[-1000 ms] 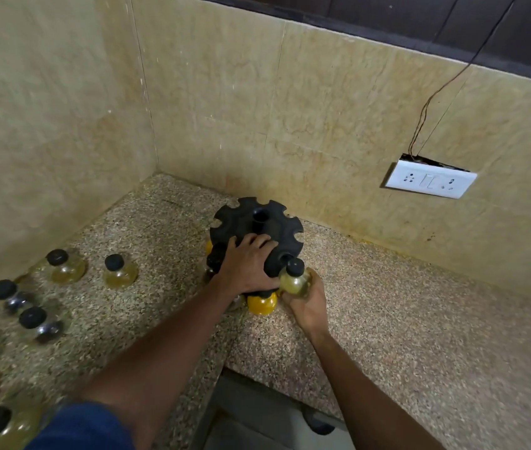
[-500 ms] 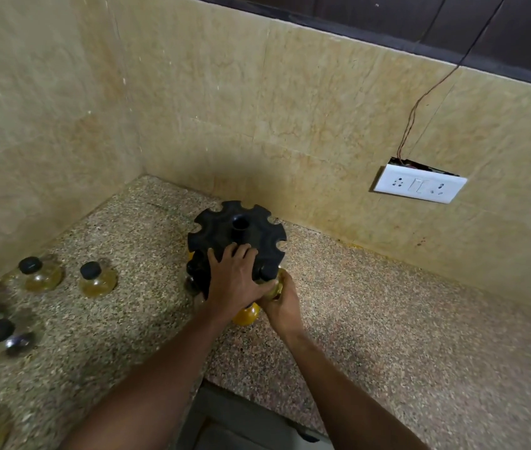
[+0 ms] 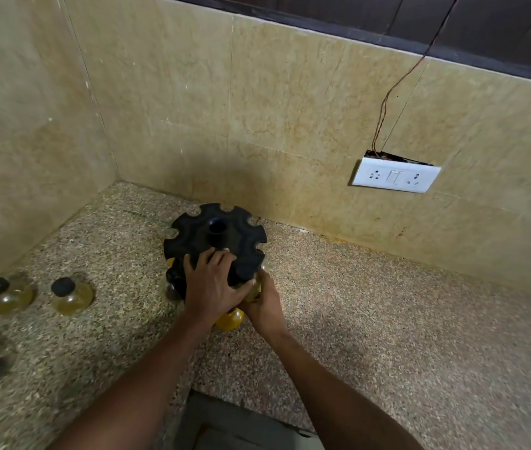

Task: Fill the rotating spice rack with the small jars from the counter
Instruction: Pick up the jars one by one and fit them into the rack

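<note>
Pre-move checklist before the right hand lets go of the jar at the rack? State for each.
1. Black notched plastic spice rack steadied: ok, left hand lies flat on its top disc.
2. Small clear jar of pale yellow contents held: ok, right hand wraps it at the rack's near edge.
3. Jar seated in a notch: cannot tell, the hands hide it.
4. Lower tier: a yellow-filled jar shows below the hands; whether it is seated, cannot tell.
5. Empty top notches left: ok, several open on the far side.
6. Supply: ok, black-capped jars wait on the speckled granite counter to the left.
</note>
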